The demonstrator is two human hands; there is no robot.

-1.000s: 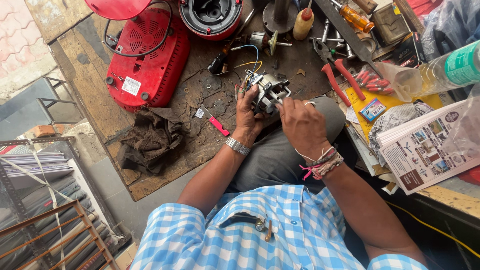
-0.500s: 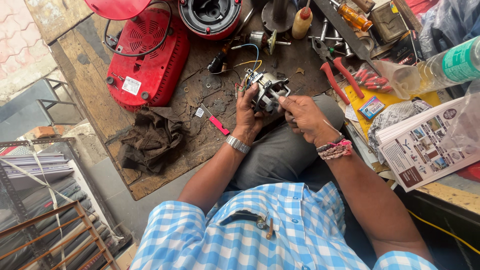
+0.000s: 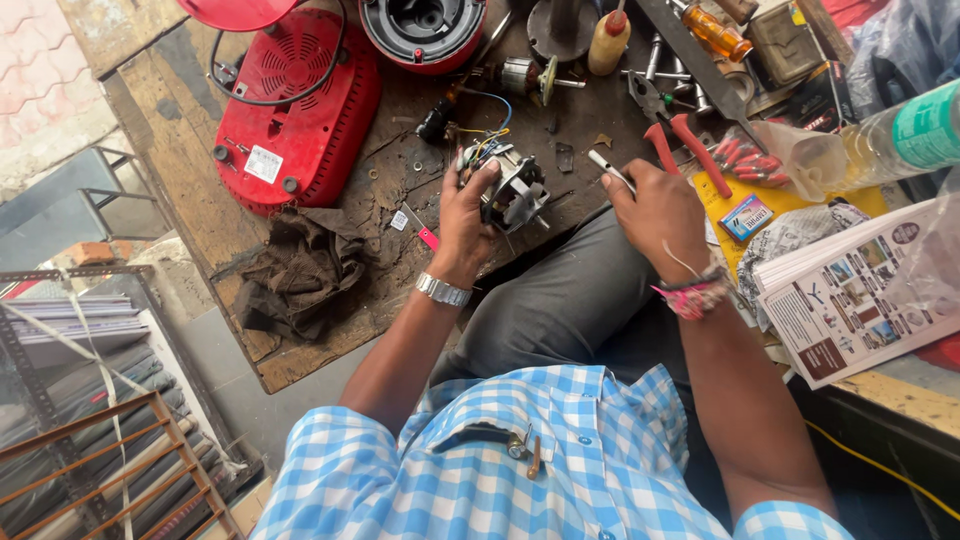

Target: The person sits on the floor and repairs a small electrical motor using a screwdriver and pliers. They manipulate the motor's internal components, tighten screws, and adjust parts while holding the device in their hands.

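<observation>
Against the view a second ago, I note one clear change: my right hand (image 3: 655, 212) has come away from the small motor assembly (image 3: 510, 190) and now sits apart from it, to its right, closed around a thin light-coloured tool (image 3: 610, 171) whose tip points up and left — I cannot tell what kind of tool it is. My left hand (image 3: 465, 215) is unchanged in its duty: it stays clamped on the motor assembly, fingers wrapped over the top, holding it just above the worktop (image 3: 200, 215) near my knee. The coloured wires (image 3: 478, 140) run from the assembly back toward the black part behind it. I judge that work on the motor is interrupted rather than finished — the part remains in hand and the tool is still held. The red appliance base (image 3: 295, 110) lies untouched at the far left, the dark rag (image 3: 300, 270) below it, red-handled pliers (image 3: 680, 140) beyond my right hand.
</observation>
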